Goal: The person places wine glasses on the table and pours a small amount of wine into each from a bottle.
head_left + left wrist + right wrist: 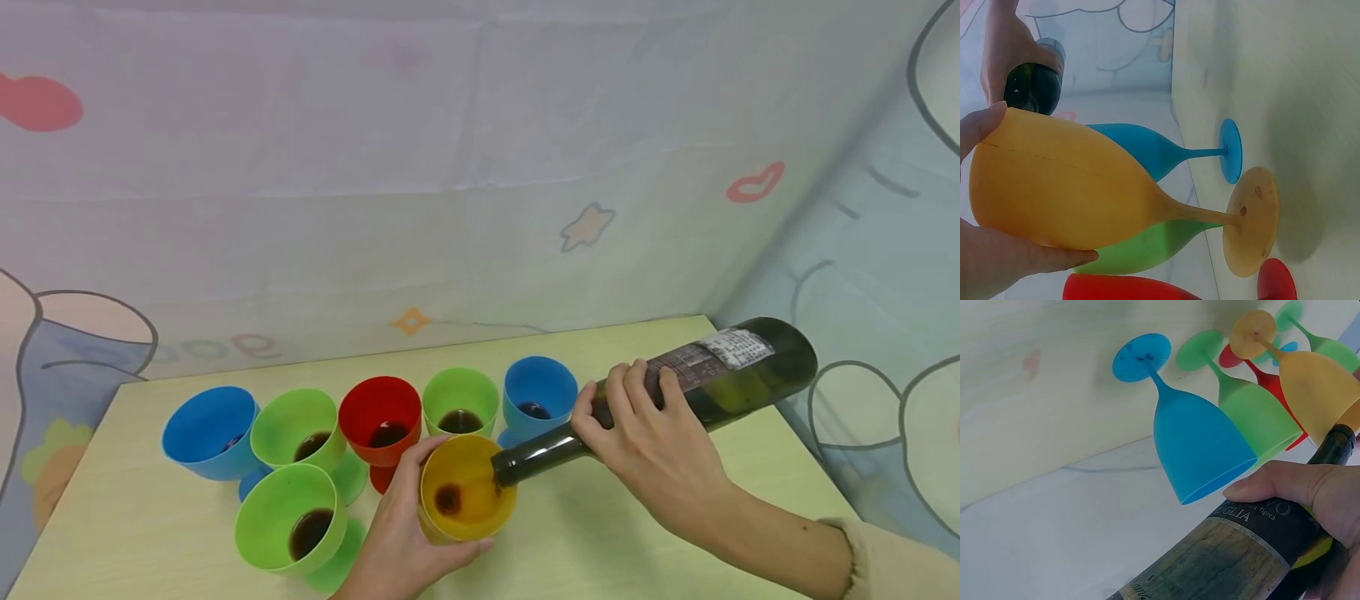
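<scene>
My left hand (408,533) holds a yellow plastic goblet (1066,181) by its bowl, thumb on one side and fingers on the other. In the left wrist view its foot appears raised off the table. A little dark liquid lies inside the yellow bowl. My right hand (660,450) grips a dark green wine bottle (738,367) around its shoulder and neck. The bottle is tilted, its mouth over the goblet's right rim, with dark liquid at the lip. In the right wrist view the bottle's label (1210,550) faces the camera.
Behind the yellow goblet stand a red goblet (379,408), a green goblet (459,396) and a blue goblet (540,383). Further left are another blue goblet (210,433) and two green ones, the nearer green goblet (262,517) close to my left hand. Dark liquid shows in them. A printed cloth (480,167) hangs behind the table.
</scene>
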`<state>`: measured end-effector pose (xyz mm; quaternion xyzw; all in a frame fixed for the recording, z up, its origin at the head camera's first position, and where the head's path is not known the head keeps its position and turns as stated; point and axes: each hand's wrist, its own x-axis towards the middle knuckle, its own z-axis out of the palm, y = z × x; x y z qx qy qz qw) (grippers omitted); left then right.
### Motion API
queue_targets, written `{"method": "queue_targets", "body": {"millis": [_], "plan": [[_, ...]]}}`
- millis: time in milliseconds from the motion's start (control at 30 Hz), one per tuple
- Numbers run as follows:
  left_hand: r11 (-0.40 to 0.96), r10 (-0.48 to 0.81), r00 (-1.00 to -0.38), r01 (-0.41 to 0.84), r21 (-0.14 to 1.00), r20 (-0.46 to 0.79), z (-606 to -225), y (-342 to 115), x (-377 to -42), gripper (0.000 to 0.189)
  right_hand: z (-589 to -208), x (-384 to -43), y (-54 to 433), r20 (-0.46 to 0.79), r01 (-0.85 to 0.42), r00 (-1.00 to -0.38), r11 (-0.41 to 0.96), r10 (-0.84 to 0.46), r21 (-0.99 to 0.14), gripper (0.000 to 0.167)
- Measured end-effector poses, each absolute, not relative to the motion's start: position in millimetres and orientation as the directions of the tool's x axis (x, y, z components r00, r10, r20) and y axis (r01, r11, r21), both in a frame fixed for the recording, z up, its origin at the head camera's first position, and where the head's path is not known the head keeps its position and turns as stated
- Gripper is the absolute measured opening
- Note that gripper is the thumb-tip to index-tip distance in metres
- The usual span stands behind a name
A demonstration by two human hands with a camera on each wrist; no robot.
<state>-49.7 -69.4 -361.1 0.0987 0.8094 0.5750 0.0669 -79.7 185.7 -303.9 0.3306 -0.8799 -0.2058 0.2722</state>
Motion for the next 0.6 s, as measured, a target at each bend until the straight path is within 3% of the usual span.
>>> {"method": "queue_targets", "body": {"millis": [600], "plan": [[0.312, 0.228, -0.974, 0.085, 0.946, 0.013, -363.7, -69.4, -48.8, 0.087, -303.6, -79.5, 185.6, 0.349, -0.477, -0.626, 0.697, -0.697, 0.536, 0.073]]}}
